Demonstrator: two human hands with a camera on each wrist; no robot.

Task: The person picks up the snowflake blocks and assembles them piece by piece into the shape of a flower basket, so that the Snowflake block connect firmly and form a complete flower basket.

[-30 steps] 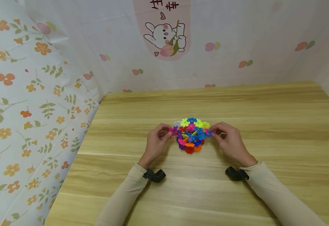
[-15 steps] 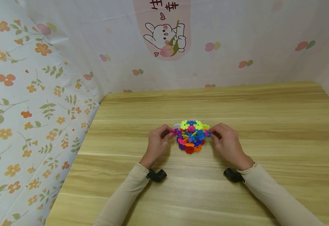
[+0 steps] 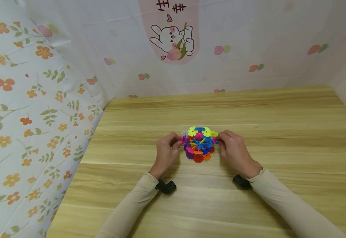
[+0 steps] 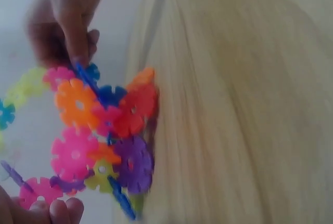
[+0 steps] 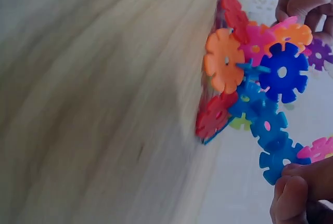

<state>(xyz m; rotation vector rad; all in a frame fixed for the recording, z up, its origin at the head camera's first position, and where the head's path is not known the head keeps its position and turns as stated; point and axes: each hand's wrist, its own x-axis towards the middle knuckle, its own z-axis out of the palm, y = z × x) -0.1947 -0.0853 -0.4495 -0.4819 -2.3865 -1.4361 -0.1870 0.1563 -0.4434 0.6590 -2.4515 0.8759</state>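
Observation:
A many-coloured build of interlocking plastic flower discs [image 3: 199, 145] stands on the table, in the middle of the head view. My left hand [image 3: 167, 150] pinches a pink disc [image 4: 40, 190] at its left side. At the right side, my right hand [image 3: 235, 148] pinches a blue disc [image 5: 281, 159] between thumb and finger. Red, orange and purple discs form the lower part, close on the tabletop in both wrist views. Yellow and blue discs top the far side. The fingers of each hand partly cover the disc they hold.
The wood-grain table [image 3: 202, 205] stretches around the build on all sides. Behind it hangs a white cloth [image 3: 235, 29] with a rabbit print, and a flowered cloth [image 3: 36, 115] hangs at the left. Each wrist carries a black camera mount [image 3: 166, 187].
My right hand has shifted a little to the left, closer in against the build. The left hand keeps its hold with hardly any movement. The build's top yellow discs have tipped slightly toward me.

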